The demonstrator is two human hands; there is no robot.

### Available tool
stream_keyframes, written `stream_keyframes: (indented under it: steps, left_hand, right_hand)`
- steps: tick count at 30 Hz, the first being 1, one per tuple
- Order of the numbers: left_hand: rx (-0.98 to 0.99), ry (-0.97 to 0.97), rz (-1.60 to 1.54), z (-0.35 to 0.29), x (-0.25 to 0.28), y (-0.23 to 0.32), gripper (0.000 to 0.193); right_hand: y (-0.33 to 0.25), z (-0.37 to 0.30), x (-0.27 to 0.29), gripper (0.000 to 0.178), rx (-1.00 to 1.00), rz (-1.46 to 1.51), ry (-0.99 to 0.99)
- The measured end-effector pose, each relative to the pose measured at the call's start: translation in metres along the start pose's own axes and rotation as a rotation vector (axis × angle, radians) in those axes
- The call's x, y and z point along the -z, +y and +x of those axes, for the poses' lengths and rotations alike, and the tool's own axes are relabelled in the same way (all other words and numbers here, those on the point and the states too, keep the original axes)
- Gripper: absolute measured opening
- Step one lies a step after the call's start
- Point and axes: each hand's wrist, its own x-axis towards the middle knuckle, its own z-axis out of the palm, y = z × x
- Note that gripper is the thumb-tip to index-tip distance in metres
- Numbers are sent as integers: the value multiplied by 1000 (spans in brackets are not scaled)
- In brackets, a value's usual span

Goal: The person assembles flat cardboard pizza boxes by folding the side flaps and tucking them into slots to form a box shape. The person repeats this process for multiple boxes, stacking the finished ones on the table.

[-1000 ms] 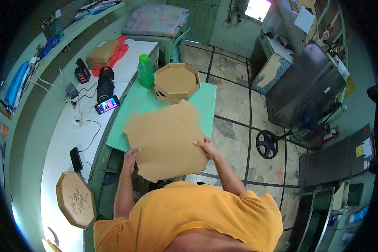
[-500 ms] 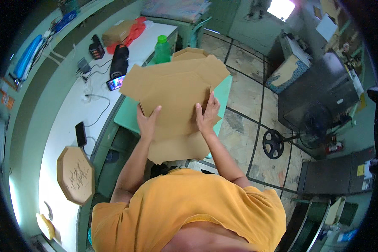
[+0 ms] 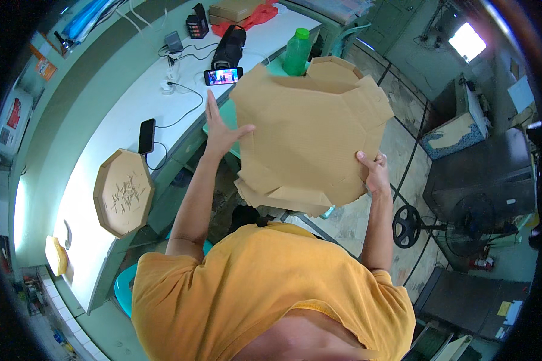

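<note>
In front of me is a large brown cardboard sheet (image 3: 304, 132), roughly octagonal, with flaps along its edges. My right hand (image 3: 376, 171) grips its right edge, thumb on the face towards me and the other fingers mostly hidden behind. At the left edge my left hand (image 3: 223, 132) is spread, fingers stretched upward, its thumb at or very near the cardboard. The lower flaps are partly bent. Behind the sheet stands a green table (image 3: 230, 114), mostly covered, with a green bottle (image 3: 297, 53) and another cardboard piece (image 3: 334, 69) beyond the top edge.
Along the left runs a white counter (image 3: 117, 120) bearing a shallow octagonal cardboard tray (image 3: 105, 204) with small slivers in it, a black phone (image 3: 146, 136), a lit phone (image 3: 223, 76) and a black pouch (image 3: 229, 48). A fan (image 3: 470, 219) stands at the right.
The cardboard has turned and its face now looks flatter and wider. My left hand has opened away from its edge; my right hand has moved down along the right edge. The view has shifted left.
</note>
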Motion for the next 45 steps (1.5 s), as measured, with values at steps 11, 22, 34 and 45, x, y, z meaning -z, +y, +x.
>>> stream_keyframes:
  steps: [11,22,34,45]
  left_hand:
    - [884,-204,-781,-74,-86,-13,59]
    - [1133,111,-682,-164,-135,-93,63]
    - [-167,-785,760,-153,-22,-86,50]
    - [-532,-1137,279,-112,-88,-113,15]
  right_hand:
    - [99,38,-32,73,340,-1028,315]
    - [198,82,-23,62,233,-1345,-62]
    - [187,-6,23,59,372,-1416,-583]
    - [216,42,11,20,486,-1249,-493]
